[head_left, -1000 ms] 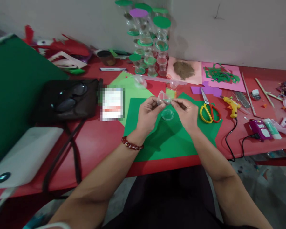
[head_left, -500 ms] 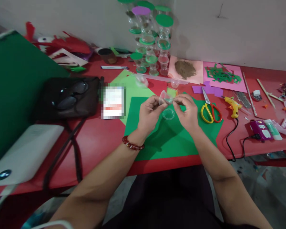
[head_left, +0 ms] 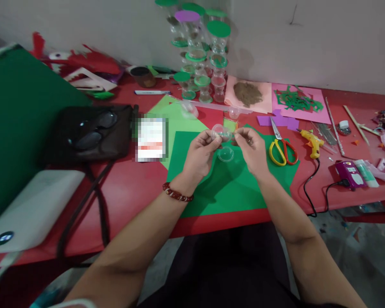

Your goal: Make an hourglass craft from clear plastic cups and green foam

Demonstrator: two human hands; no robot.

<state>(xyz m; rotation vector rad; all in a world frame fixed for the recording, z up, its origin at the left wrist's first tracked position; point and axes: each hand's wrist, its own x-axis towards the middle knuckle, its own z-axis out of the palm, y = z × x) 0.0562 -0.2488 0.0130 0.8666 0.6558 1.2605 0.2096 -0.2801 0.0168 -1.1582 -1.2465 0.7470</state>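
Note:
Over the green paper (head_left: 224,196), my left hand (head_left: 200,154) holds a small clear plastic cup (head_left: 221,133) tilted on its side, thumb and fingers on its rim end. My right hand (head_left: 250,149) is closed in a pinch at the cup's base end. Whether its fingertips touch the cup or hold something tiny, I cannot tell. Below the cup, a round clear lid (head_left: 226,154) lies flat on the green paper. Scissors (head_left: 282,145) with yellow and red handles rest beside my right hand, blades pointing away.
Stacked clear cups with green lids (head_left: 203,55) stand by the wall. Brown sand (head_left: 247,93) and green paper shreds (head_left: 297,100) lie on pink sheets. A yellow glue gun (head_left: 313,143), its cord trailing, is at right. A dark bag (head_left: 93,145) with sunglasses lies left.
The cup has turned a little in my left hand and sits slightly further left. My right fingertips have shifted slightly away from the cup's base.

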